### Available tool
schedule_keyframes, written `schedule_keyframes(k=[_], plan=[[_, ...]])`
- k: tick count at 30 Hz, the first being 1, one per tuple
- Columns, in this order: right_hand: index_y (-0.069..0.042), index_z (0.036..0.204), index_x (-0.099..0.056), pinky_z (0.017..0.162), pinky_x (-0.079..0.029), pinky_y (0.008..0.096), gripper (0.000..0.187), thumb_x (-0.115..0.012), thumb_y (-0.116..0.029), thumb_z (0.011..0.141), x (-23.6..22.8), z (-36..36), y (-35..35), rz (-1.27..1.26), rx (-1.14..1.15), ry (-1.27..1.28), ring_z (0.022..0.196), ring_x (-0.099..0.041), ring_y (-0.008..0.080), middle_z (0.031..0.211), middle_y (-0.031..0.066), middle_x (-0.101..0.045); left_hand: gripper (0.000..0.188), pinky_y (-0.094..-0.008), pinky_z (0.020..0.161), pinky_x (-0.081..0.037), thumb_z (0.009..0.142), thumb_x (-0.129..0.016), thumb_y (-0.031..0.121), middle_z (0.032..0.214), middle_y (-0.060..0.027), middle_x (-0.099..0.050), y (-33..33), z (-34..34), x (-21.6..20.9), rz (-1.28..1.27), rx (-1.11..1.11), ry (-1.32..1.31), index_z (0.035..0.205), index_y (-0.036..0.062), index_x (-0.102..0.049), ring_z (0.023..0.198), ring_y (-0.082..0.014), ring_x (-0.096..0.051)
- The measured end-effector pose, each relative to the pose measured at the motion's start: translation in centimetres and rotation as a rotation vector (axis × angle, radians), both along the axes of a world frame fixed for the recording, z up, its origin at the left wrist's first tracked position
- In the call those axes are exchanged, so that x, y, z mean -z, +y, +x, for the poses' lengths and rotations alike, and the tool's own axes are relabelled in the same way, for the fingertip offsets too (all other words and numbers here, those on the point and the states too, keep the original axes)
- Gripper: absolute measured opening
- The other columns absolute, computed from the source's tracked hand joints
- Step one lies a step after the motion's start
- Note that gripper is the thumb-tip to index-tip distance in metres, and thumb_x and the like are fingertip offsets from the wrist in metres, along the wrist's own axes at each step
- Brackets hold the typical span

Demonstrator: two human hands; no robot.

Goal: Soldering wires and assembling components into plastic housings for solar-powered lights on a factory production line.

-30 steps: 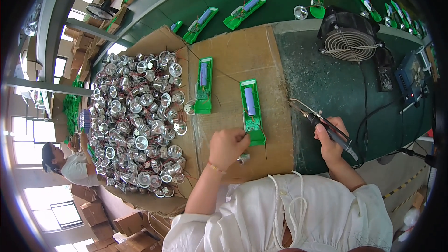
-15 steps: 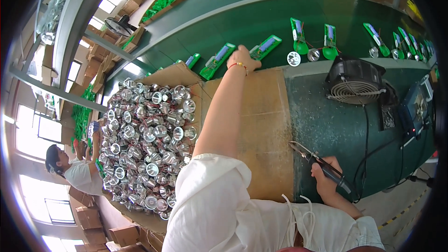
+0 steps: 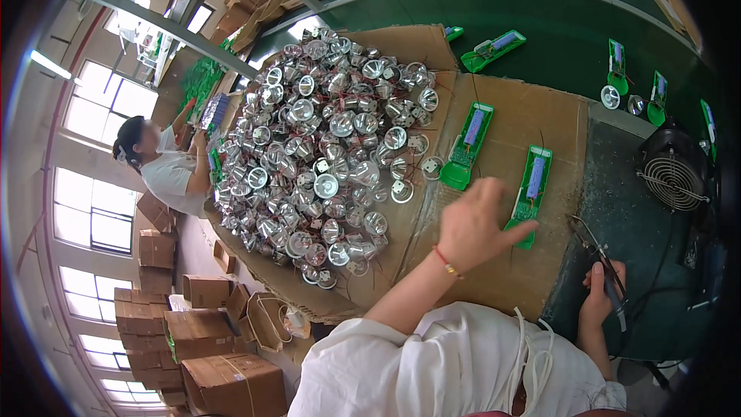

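Two green plastic lamp housings lie on the cardboard sheet [image 3: 502, 286] in front of me, each with a purple cell and a small circuit board. The left housing [image 3: 472, 135] is beside the reflector pile; the right housing [image 3: 535, 177] has its lower end partly behind my thumb. My left hand [image 3: 480, 220] hovers at their lower ends, slightly blurred, thumb and fingers apart and holding nothing visible. Further right, my right hand [image 3: 596, 301] grips a black-handled soldering iron [image 3: 610, 284], its metal tip pointing up and left.
A large heap of silvery reflectors [image 3: 324, 162] with thin wires fills the left. Beyond, more green housings [image 3: 494, 50] sit on the green conveyor [image 3: 556, 31]. A black fan [image 3: 671, 174] stands at right. A co-worker [image 3: 170, 166] is at far left, above stacked cartons [image 3: 231, 382].
My left hand has come back from the conveyor to the cardboard, where two housings now lie. It has let go of them. The view has turned left; the soldering iron stays in my right hand.
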State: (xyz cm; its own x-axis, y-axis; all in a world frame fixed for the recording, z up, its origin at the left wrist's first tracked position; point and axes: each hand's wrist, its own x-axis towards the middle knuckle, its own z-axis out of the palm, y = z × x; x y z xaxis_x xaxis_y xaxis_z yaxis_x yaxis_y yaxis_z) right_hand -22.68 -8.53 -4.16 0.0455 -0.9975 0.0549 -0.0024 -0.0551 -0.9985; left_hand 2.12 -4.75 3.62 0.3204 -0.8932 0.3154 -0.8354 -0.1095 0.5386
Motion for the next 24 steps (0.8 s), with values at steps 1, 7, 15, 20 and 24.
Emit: schedule_keyframes(k=[1,7,15,20,24], plan=[[0.000,0.088,-0.051,0.050,-0.039,0.0199,0.014,-0.057,-0.012,0.083,0.1,0.0,-0.1,-0.003,-0.001,0.005,0.053,-0.047,0.0079,0.064,0.0042,-0.051,0.046,-0.0345,0.062,-0.048,0.066,-0.072,0.040,0.084,-0.0088,-0.056,0.9,1.6,-0.3,-0.036,-0.122,0.003,0.091,0.0075,-0.051,0.073,-0.0269,-0.058],[0.000,0.090,-0.052,0.050,-0.039,0.0190,0.013,-0.056,-0.010,0.084,0.6,-0.3,0.3,-0.054,-0.006,0.002,0.055,-0.047,0.0072,0.066,0.0037,-0.052,0.024,-0.0377,0.070,-0.041,0.068,-0.068,0.028,0.082,-0.0086,-0.051,2.2,12.0,2.0,0.019,-0.616,-0.588,0.080,0.0081,-0.060,0.082,-0.0260,-0.050],[-0.002,0.089,-0.052,0.051,-0.039,0.0184,0.011,-0.057,-0.011,0.085,1.1,0.1,0.2,-0.078,0.028,0.007,0.055,-0.047,0.0064,0.066,0.0025,-0.051,0.020,-0.0375,0.074,-0.038,0.069,-0.064,0.028,0.084,-0.0063,-0.052,1.7,13.5,3.4,0.249,-0.803,-0.611,0.074,0.0096,-0.065,0.087,-0.0238,-0.049],[-0.002,0.088,-0.052,0.051,-0.037,0.0181,0.011,-0.056,-0.012,0.086,1.7,-0.6,0.1,-0.079,0.054,0.029,0.055,-0.045,0.0056,0.065,0.0008,-0.049,0.016,-0.0395,0.074,-0.038,0.070,-0.064,0.025,0.085,-0.0073,-0.052,2.7,13.1,4.2,0.021,-0.723,-0.398,0.072,0.0088,-0.064,0.086,-0.0253,-0.049],[-0.002,0.088,-0.052,0.051,-0.037,0.0184,0.012,-0.056,-0.014,0.086,1.8,-0.5,0.1,-0.086,0.045,0.017,0.055,-0.045,0.0057,0.065,0.0004,-0.048,0.014,-0.0390,0.074,-0.038,0.070,-0.064,0.024,0.083,-0.0063,-0.052,3.2,12.6,3.7,-0.042,-0.711,-0.361,0.071,0.0097,-0.064,0.085,-0.0253,-0.049]])
